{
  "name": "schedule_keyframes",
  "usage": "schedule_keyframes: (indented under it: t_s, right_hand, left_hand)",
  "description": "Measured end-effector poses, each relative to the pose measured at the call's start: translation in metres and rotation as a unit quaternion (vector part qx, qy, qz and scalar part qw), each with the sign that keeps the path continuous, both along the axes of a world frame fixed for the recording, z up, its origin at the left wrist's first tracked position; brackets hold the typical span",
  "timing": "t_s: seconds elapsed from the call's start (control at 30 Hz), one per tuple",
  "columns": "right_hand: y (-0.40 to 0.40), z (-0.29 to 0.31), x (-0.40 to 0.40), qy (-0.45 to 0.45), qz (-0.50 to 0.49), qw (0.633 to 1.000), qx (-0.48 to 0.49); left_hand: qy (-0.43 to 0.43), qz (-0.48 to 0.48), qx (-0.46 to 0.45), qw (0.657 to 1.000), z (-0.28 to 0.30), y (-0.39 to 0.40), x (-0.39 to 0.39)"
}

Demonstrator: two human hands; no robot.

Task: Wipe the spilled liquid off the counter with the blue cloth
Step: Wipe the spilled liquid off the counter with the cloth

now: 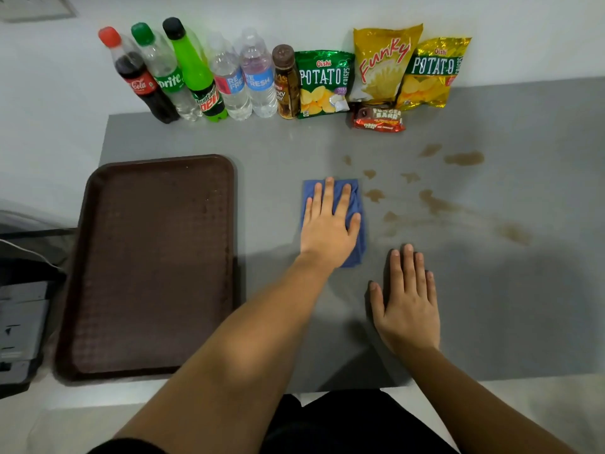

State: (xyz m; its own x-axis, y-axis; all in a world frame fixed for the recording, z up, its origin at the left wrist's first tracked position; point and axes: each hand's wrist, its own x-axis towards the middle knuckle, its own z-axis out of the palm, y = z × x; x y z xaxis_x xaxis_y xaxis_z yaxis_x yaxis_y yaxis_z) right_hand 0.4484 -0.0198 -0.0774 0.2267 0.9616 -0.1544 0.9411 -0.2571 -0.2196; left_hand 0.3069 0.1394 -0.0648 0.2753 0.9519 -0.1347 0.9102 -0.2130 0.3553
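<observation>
The blue cloth (357, 202) lies folded on the grey counter (510, 316), just left of the spill. My left hand (327, 224) presses flat on top of it, fingers spread and thumb on its right side. The spilled liquid shows as brown patches and streaks to the right of the cloth, the largest at the back right (464, 158), with others in the middle (433, 200) and a faint one further right (514, 232). My right hand (407, 303) rests palm down on the bare counter, nearer to me than the spill, holding nothing.
A dark brown tray (154, 267) lies at the left of the counter. Several drink bottles (196, 73) stand along the back wall, with chip bags (383, 63) and a small snack pack (378, 121) beside them. A dark device (19, 316) sits off the left edge.
</observation>
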Motion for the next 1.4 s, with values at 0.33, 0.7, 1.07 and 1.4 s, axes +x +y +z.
schedule_keyframes:
  t_s: [0.33,0.7,1.07,1.4]
  right_hand:
    - [0.077,0.029,-0.057,0.102,0.074,0.986,0.109]
    - [0.196,0.008,-0.086,0.006,0.104,0.993,0.046]
    - [0.191,0.003,-0.001,-0.012,0.022,0.998,0.059]
    - [0.101,-0.005,-0.056,-0.043,-0.023,0.995,0.09]
  left_hand:
    - [0.021,0.155,0.039,0.987,-0.006,-0.012,-0.083]
    - [0.046,0.162,0.07,0.983,-0.022,-0.016,-0.085]
    - [0.044,0.165,0.066,0.983,-0.018,-0.016,-0.085]
    - [0.039,0.167,0.06,0.983,-0.018,-0.015,-0.084]
